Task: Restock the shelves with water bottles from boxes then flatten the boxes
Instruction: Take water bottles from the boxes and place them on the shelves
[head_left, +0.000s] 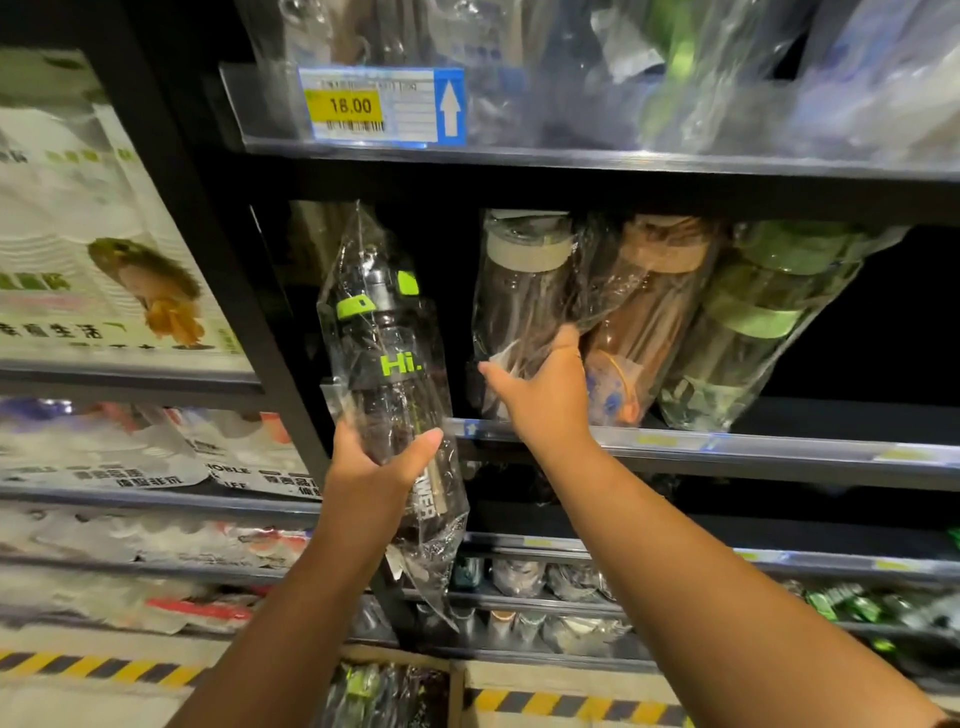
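With the left hand (374, 467) wrapped round the bagged black, lime-trimmed bottle (384, 358) at the metal shelf (727, 441) edge and the right hand (545, 395) clasping a leaning grey-capped clear bottle (519, 301) there, slick wrap could slip, toppling the neighbours (660, 312).

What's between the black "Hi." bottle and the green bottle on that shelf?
In the head view, two bagged bottles: a beige-lidded bottle, gripped by the right hand, and an orange-lidded bottle.

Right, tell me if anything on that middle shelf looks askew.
The three bagged bottles all tilt, tops rightward: the beige-lidded bottle, the brown-lidded bottle, the green-lidded bottle most. The right hand grips the beige-lidded bottle; the left hand holds a black bottle.
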